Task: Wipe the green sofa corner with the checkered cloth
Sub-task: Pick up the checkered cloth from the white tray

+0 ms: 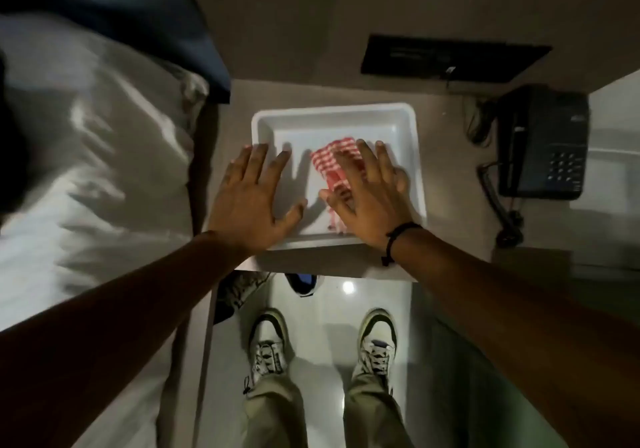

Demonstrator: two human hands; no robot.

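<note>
A red-and-white checkered cloth (pixel 327 160) lies folded inside a white tray (pixel 332 115) on a beige bedside table. My right hand (pixel 367 198) is spread flat over the cloth's right part, fingers apart, hiding much of it. Whether it touches the cloth is unclear. My left hand (pixel 254 198) hovers open over the tray's left edge, holding nothing. No green sofa is in view.
A bed with white sheets and a pillow (pixel 97 156) fills the left. A dark telephone (pixel 543 142) with a coiled cord stands right of the tray, below a black wall panel (pixel 453 59). My feet in sneakers (pixel 322 343) stand on a glossy floor, with other shoes under the table.
</note>
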